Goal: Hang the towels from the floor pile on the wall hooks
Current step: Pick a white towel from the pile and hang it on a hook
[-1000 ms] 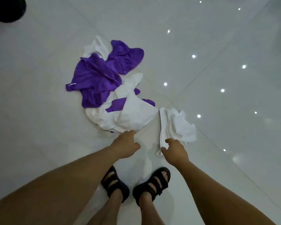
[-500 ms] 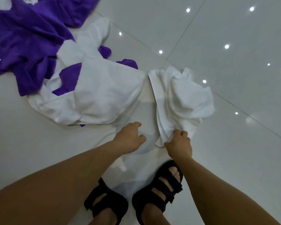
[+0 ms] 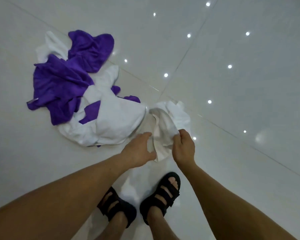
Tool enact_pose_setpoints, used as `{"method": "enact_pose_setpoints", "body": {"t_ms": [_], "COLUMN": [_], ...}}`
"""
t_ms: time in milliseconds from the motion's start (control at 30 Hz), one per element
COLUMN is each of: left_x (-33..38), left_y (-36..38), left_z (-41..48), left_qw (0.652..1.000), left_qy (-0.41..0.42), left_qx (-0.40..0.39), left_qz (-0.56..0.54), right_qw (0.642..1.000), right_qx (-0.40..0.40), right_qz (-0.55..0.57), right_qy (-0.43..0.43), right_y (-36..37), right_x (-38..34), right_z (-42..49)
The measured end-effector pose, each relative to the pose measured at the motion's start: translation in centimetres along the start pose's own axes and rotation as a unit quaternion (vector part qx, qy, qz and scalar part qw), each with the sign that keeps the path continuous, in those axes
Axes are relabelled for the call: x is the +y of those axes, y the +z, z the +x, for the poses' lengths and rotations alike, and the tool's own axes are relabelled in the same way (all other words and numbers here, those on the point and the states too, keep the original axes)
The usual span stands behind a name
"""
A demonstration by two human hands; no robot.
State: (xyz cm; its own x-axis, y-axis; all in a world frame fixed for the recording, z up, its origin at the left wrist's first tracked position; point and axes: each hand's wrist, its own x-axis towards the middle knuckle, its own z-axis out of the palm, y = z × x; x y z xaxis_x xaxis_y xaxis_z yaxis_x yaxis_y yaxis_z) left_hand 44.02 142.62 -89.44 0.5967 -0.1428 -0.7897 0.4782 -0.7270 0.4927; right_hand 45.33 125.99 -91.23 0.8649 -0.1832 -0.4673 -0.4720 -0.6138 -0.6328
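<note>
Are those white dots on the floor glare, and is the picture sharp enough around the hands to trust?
Head view: the dots are lamps mirrored in the glossy floor, small, none over the white towel; head view is slightly soft, yet the right hand pinching that towel reads clearly; wide-angle stretch swells the forearms at the lower edge.

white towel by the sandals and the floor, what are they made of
White towel: soft matte cloth, perhaps cotton terry; it crumples and drapes from the right hand. Floor: glossy polished tile, likely ceramic or porcelain; it mirrors point lights, with thin joint lines.
</note>
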Motion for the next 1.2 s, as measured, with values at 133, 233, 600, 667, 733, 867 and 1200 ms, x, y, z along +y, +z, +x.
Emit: {"method": "enact_pose_setpoints", "body": {"t_ms": [133, 233, 600, 667, 733, 867, 1200], "left_x": [6.3, 10.6, 16.3, 16.7, 16.6, 15.7, 12.5], "left_y": [-7.2, -12.9, -29.9, -33.0, -36.1, -41.0, -46.6], "left_z": [-7.8, -14.4, -37.3, -41.0, -44.5, -51.3, -63.2], "left_qw": [0.998, 0.992, 0.936, 0.911, 0.881, 0.844, 0.724], "left_qy": [0.041, 0.080, 0.080, 0.085, 0.081, 0.095, 0.162], "left_qx": [0.033, 0.051, 0.127, 0.162, 0.209, 0.276, 0.426], "left_qz": [-0.036, -0.084, -0.318, -0.369, -0.416, -0.449, -0.518], "right_qw": [0.984, 0.968, 0.914, 0.911, 0.912, 0.903, 0.867], "right_qx": [-0.021, -0.053, -0.169, -0.179, -0.195, -0.268, -0.261], "right_qz": [0.177, 0.244, 0.317, 0.287, 0.243, 0.126, 0.018], "right_qy": [0.005, -0.019, -0.188, -0.234, -0.266, -0.312, -0.424], "right_y": [-6.7, -11.9, -22.1, -22.2, -22.0, -21.0, -17.6], "right_x": [-12.9, -22.3, -49.9, -52.0, -53.4, -54.9, -65.7], "right_z": [-3.1, -6.3, -19.9, -21.5, -23.0, -25.7, -33.0]}}
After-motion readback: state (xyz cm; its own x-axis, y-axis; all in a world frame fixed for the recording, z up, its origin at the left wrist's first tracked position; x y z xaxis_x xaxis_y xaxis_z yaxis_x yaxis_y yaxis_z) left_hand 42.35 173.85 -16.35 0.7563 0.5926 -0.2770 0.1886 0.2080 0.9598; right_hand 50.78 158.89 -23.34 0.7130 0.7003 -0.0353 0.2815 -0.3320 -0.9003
